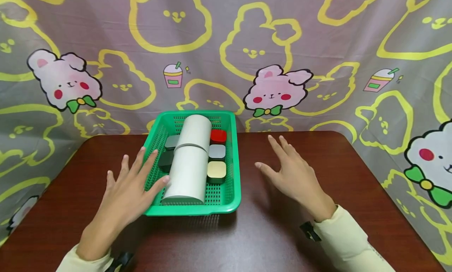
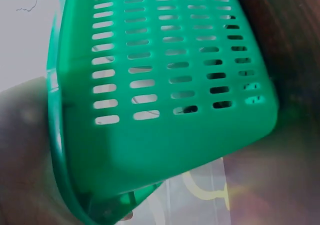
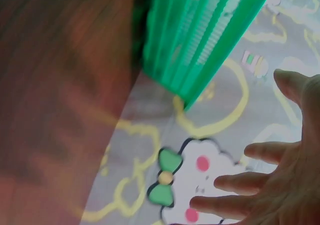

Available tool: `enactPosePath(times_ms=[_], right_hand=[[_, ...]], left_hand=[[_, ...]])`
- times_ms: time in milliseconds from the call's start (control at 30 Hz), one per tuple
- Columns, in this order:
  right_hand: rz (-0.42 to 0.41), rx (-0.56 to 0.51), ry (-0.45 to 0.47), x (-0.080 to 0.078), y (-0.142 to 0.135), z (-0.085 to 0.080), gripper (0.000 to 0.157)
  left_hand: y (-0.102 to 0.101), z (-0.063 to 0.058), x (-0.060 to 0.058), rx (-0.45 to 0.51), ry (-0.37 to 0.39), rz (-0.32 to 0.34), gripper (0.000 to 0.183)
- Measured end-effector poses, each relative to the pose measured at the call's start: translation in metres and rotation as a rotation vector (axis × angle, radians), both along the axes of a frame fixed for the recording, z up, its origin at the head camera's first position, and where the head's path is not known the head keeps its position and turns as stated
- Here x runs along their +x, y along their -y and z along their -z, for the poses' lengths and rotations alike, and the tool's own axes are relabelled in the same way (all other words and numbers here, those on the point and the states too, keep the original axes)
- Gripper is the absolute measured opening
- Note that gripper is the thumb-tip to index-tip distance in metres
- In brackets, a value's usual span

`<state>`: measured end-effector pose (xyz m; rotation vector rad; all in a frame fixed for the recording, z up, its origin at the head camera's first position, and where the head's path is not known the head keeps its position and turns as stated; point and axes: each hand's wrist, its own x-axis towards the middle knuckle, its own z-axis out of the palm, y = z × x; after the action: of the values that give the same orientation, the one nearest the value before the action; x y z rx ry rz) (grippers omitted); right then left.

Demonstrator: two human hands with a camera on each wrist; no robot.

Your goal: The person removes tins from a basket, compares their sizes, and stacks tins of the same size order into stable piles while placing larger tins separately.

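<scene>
Both left hand (image 1: 130, 191) and right hand (image 1: 294, 176), fingers apart, flank the green basket (image 1: 194, 211).

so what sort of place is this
Likely an indoor tabletop workspace, screened off: cartoon-rabbit-print fabric hangs behind and beside a reddish-brown table, which bears a slotted green plastic basket.

Remotely, I looked forward and down over the table (image 1: 243, 242) through the head camera; both tilted wrist cameras shared the green basket (image 1: 194, 211), the left closer.
</scene>
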<state>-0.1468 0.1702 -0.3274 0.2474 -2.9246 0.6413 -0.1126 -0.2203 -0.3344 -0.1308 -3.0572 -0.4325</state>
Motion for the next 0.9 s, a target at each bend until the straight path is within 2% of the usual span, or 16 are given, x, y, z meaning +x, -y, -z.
enactPosePath(times_ms=[200,500,700,900], right_hand=[[-0.05,-0.009,-0.041,0.001,0.028,-0.009,0.087],[-0.146,0.033,-0.084,0.007,0.073,-0.023,0.087],[-0.189,0.073,-0.048,0.009,0.095,-0.03,0.085],[-0.217,0.081,-0.017,0.006,0.113,-0.034,0.085]], left_hand=[[0.004,0.002,0.006,0.041,0.015,0.002,0.089],[0.011,0.009,0.016,0.086,0.056,-0.025,0.088],[0.017,0.014,0.022,0.079,0.072,-0.022,0.091],[0.023,0.019,0.027,0.12,0.075,-0.025,0.098]])
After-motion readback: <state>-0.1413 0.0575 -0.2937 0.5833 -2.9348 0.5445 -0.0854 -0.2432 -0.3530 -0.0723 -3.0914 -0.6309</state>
